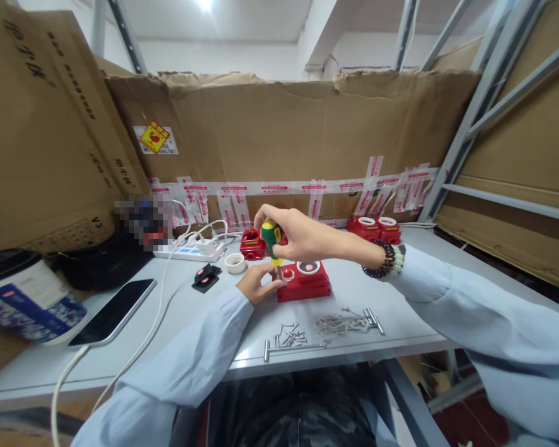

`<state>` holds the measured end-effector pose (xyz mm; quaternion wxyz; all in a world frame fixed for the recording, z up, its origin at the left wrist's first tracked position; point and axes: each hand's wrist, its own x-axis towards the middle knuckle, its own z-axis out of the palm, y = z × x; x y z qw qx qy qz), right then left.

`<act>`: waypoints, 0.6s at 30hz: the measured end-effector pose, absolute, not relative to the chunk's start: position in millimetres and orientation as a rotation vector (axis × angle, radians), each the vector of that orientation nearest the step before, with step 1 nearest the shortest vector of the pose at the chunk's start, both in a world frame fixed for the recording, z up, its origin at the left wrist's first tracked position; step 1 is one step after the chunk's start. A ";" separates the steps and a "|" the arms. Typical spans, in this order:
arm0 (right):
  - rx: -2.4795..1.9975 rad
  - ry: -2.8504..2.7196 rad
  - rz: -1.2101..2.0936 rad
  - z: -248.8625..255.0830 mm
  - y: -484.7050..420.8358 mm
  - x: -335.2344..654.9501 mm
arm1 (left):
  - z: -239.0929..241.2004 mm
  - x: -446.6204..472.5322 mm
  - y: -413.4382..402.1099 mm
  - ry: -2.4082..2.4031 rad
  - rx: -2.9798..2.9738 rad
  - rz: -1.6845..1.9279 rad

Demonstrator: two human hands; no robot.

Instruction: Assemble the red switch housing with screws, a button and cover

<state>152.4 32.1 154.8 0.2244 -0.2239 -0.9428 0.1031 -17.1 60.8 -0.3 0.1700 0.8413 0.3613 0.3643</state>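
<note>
My right hand is wrapped round the green and yellow handle of a screwdriver, held upright. The shaft points down at the left end of a red housing, which lies on the table and carries a white ring with a dark centre. Against that same end rests my left hand, thumb and fingers closed at the housing's corner near the screwdriver tip. What those fingers pinch, if anything, is too small to make out. Just behind sits another red housing, partly hidden by my right hand.
Loose screws, T-handled metal tools and a pale tangle of string-like pieces lie near the front edge. A white ring, black pieces, a power strip, a phone and a cup are leftward. Red housings stand back right.
</note>
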 end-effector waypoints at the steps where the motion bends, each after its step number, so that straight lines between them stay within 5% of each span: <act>1: -0.577 -2.576 0.275 157.0 31.8 153.6 | 2.1 -18.0 59.7 1.050 2.393 1.061; 6: -0.563 -2.359 0.272 175.6 30.3 173.5 | 17.3 -20.2 41.0 1.055 2.369 1.105; 14: -0.770 -2.116 0.249 172.0 33.9 216.9 | 2.2 0.6 7.4 0.693 2.591 0.430; 18: -0.865 -2.008 0.185 151.6 45.4 234.3 | 3.8 -1.5 9.5 0.783 2.625 0.613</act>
